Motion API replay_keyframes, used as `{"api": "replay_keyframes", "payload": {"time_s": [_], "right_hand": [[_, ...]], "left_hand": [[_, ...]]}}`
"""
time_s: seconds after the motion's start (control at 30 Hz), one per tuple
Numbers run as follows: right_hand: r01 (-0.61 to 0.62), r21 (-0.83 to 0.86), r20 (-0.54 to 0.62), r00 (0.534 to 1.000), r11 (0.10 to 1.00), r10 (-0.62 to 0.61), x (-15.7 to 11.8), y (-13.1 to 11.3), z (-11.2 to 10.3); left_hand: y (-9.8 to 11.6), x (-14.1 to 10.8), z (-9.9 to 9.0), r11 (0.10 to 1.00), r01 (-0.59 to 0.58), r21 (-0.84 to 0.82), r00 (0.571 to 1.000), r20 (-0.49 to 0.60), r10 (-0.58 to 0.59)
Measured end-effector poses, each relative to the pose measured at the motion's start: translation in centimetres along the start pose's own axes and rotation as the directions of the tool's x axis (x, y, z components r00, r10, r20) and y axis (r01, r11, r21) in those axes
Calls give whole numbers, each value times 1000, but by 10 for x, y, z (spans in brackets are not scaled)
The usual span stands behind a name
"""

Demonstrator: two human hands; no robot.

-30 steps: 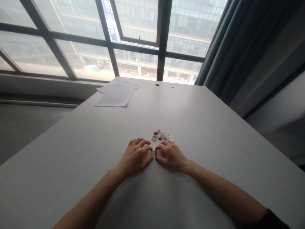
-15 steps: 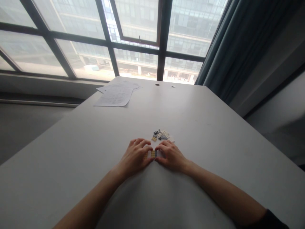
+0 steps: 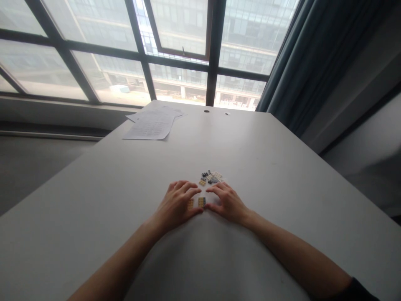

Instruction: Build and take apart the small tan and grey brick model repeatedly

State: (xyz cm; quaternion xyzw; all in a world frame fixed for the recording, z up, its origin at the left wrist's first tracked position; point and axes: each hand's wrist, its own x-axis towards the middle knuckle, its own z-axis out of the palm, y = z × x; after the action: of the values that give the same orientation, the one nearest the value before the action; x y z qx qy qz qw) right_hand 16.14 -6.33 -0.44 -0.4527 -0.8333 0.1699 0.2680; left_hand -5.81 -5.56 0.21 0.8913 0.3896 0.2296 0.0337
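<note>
Between my two hands a small yellow building brick piece (image 3: 200, 202) with a blue-grey strip along its right side lies on the table. My left hand (image 3: 180, 202) rests to its left with fingers apart, the thumb tip close to the piece's near edge. Another tan brick piece (image 3: 191, 203) shows under the left palm, partly hidden. To the right, my right hand (image 3: 226, 203) is curved and open, its thumb tip by the piece's near right corner and its index finger raised off it. Whether either thumb touches the piece I cannot tell.
Just beyond the hands lies a loose pile of white, grey, black and yellow bricks (image 3: 214, 177). Printed papers (image 3: 150, 125) sit at the far left of the white table (image 3: 250, 159). A dark curtain (image 3: 291, 62) hangs at the right of the window.
The fingers of both hands have spread away from the yellow and blue-grey piece, leaving more of it showing. Both arms have hardly moved.
</note>
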Motion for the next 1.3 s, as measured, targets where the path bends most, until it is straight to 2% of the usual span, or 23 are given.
{"api": "replay_keyframes", "payload": {"time_s": [0.2, 0.3, 0.4, 0.63, 0.93, 1.17, 1.3], "right_hand": [[-150, -61, -135, 981, 987, 141, 9, 25, -22], [-189, -105, -109, 978, 976, 177, 13, 39, -25], [-185, -129, -59, 982, 974, 179, 17, 44, -23], [-213, -182, -38, 977, 960, 210, 30, 38, -12], [-187, -222, -51, 982, 957, 180, 38, 33, -7], [-279, -149, -43, 960, 949, 276, 42, 36, -4], [-270, -15, -130, 955, 963, 266, 41, 36, -4]], "left_hand": [[-8, 1, -4, 999, 51, -2, 985, -166, -50], [-14, 1, -4, 994, 105, -2, 958, -269, -102], [-18, 0, -3, 988, 156, -3, 935, -322, -148], [-18, 0, -1, 989, 146, -18, 925, -353, -143], [-15, 1, 0, 994, 111, -20, 918, -380, -110], [-13, 2, -1, 997, 78, -18, 913, -401, -79], [-12, 2, 0, 997, 64, -31, 907, -414, -71]]}}
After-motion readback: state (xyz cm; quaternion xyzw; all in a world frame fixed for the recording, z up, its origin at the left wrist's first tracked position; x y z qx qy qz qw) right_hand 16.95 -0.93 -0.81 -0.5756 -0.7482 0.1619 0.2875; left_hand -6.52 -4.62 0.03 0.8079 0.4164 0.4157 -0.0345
